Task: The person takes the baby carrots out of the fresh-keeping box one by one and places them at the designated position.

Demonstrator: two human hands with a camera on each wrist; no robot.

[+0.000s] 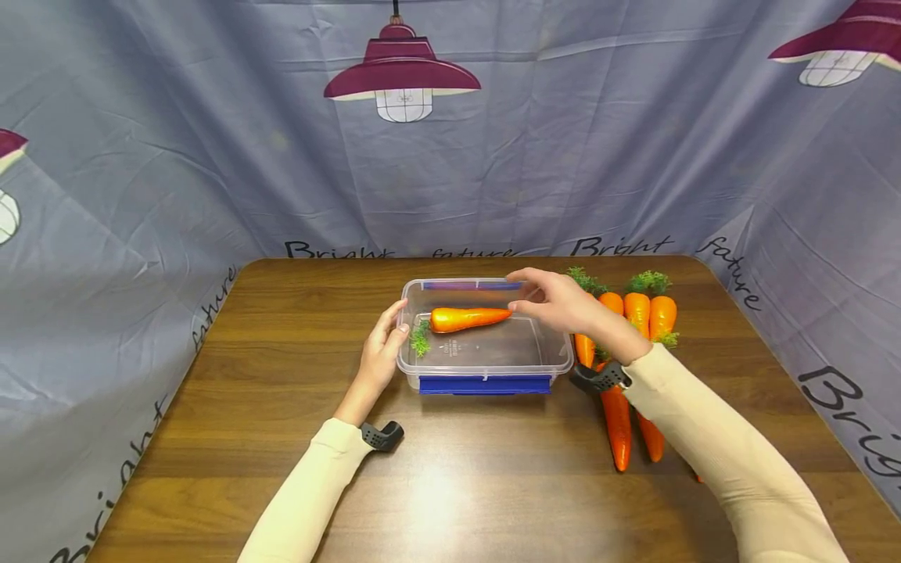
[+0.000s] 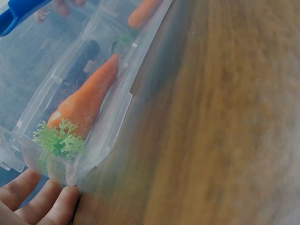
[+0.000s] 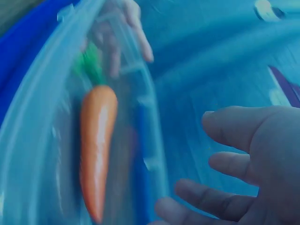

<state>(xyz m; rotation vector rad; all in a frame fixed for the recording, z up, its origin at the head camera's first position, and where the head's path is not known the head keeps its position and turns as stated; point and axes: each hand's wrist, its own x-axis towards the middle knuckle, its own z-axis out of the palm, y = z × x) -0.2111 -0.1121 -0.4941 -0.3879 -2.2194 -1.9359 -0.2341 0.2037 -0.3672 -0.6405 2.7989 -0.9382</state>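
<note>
A clear plastic container point(image 1: 486, 370) with blue side clips stands uncovered on the table. Inside it lies one orange carrot point(image 1: 464, 319), its green leafy top to the left and its tip to the right. My left hand point(image 1: 380, 349) touches the container's left wall, fingers extended along the outside and thumb by the rim. Over the right end of the container is my right hand point(image 1: 563, 303), close to the carrot's tip. In the right wrist view the right hand's fingers point(image 3: 220, 126) are spread apart, with nothing between them.
Several more carrots point(image 1: 617, 422) with green tops lie on the table to the right of the container, partly hidden under my right forearm. The brown wooden table point(image 1: 296, 336) ends at a grey curtain point(image 1: 450, 180) printed with lamps and lettering.
</note>
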